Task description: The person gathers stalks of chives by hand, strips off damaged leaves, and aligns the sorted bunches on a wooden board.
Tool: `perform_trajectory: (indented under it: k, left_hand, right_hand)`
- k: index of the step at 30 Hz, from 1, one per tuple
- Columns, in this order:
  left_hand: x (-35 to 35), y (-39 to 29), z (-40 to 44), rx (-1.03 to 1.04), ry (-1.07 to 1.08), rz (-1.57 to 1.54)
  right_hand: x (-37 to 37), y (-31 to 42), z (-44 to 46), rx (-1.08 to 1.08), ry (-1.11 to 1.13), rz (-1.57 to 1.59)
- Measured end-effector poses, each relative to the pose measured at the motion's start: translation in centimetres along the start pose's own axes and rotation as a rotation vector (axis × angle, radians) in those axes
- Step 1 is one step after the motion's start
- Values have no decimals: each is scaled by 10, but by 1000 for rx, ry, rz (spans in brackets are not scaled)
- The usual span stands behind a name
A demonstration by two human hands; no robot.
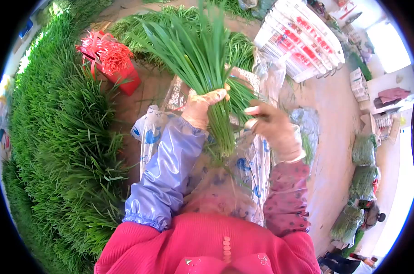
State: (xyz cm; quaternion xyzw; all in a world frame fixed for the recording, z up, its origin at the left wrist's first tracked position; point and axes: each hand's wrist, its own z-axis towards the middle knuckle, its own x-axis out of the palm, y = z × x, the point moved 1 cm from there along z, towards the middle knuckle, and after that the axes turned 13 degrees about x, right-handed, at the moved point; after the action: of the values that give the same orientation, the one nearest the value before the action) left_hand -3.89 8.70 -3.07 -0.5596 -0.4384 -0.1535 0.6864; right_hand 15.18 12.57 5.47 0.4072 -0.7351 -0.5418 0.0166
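Observation:
My left hand (202, 107), in a pale glove, is closed round a bunch of garlic chives (188, 59). The leaves fan upward and away from me, and the pale stem ends (225, 144) point down toward my lap. Just right of the stems is my gloved right hand (273, 130), slightly blurred, its fingers bent and a gap between thumb and forefinger. Nothing shows in it. Behind the bunch, more chives (241, 98) lie on a speckled board (175, 93). A clear plastic sheet with blue prints (152, 130) covers my lap.
A large heap of chives (65, 150) fills the left side. Near it stands a red container (127, 80) with red ties (113, 55). More chives (138, 32) lie ahead. Printed white cartons (298, 41) stand ahead right; bagged bundles (364, 182) line the far right.

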Motion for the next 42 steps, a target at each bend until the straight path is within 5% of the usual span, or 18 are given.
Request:
perform_trajectory:
  k: [4,7,11,13,16,18,19,21,24,28,30,32,34,36,37,39,40,42]
  left_hand:
    - [23,-25,15,469,481,559]
    - [36,-18,21,727,470,882]
    - [-23,17,65,1050,391,1308]
    - [-76,45,93,1048,435,1313]
    - [-126,57,96,849,399,1422]
    - [-156,55,90,164,170,55]
    - [-163,48,84,334,319,648]
    - [-152,54,84,307,334,327]
    - [-117,51,71,261,329,-327]
    - [-77,17,38,377,236,1036]
    - [-53,-3,22,395,157,1726]
    - [-45,-13,-2,526,-1,1596]
    - [-45,-21,-24,727,75,1330]
    - [-37,-16,-45,349,184,916]
    - [-41,-10,-49,30,281,574]
    - [-45,-2,-57,-259,309,402]
    - [-47,3,-58,-364,304,282]
    - [-44,10,-69,-431,210,104]
  right_hand:
    - [-19,49,20,160,-165,-274]
    - [1,42,56,-436,34,270]
    - [25,28,96,-804,-338,-499]
    - [44,17,117,-465,164,115]
    - [77,-10,165,-512,146,177]
    - [89,-25,179,-226,380,675]
    - [93,-24,178,109,607,1139]
    - [89,-5,159,129,613,1120]
    - [96,37,140,-344,226,277]
    - [115,3,173,-332,404,506]
    - [100,30,150,-260,-51,165]
    - [87,53,123,-151,-161,171]
    - [97,30,135,-291,99,487]
    - [117,-10,165,-345,561,1094]
    - [119,-15,164,-342,435,914]
    - [114,-19,163,18,568,1262]
    - [109,-15,150,4,565,1263]
    - [101,-11,114,-439,-213,216]
